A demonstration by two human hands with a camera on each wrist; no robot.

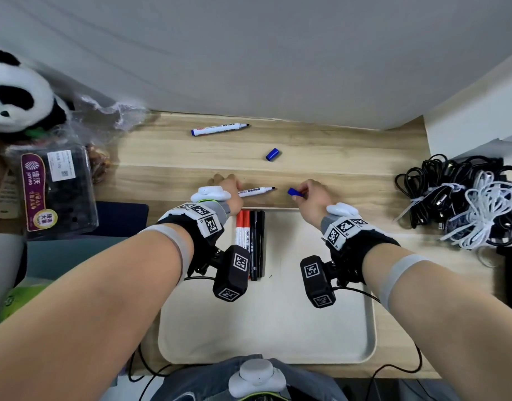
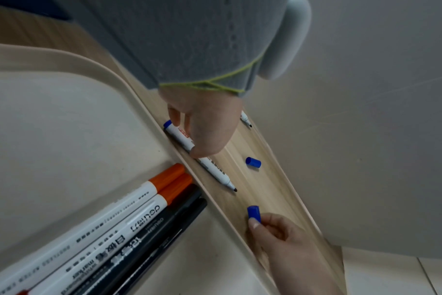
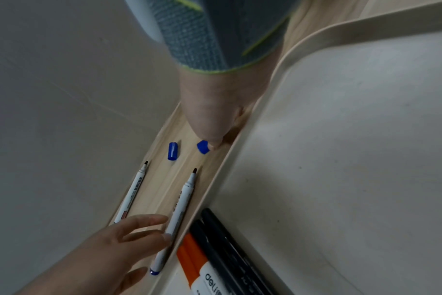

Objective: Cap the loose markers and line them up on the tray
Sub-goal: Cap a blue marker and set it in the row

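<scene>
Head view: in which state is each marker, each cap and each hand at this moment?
Near marker, uncapped, on the desk, held by the left hand.
Far marker, uncapped, lying free on the desk.
Held cap, off, pinched by the right hand.
Loose cap, off, lying on the desk.
Red markers, capped, on the tray.
Black markers, capped, beside them on the tray.

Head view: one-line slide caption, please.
Left hand holds an uncapped marker on the desk; right hand pinches a blue cap near its tip; four capped markers lie on the tray.
</scene>
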